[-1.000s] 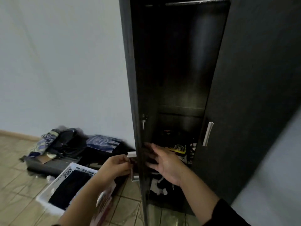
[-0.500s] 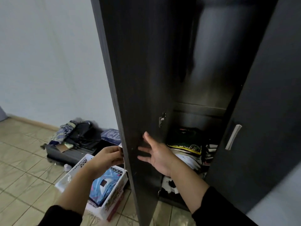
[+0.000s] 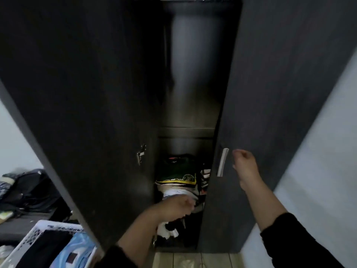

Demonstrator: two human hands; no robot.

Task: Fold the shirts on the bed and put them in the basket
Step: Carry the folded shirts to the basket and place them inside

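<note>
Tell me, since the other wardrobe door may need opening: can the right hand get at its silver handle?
Probably yes. The right hand hovers just beside the silver handle on the closed door, nothing between them.

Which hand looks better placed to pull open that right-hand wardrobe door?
Probably the right hand: it hangs beside the silver handle of the right door, fingers curled. The left hand is lower, reaching toward the clothes pile inside.
</note>
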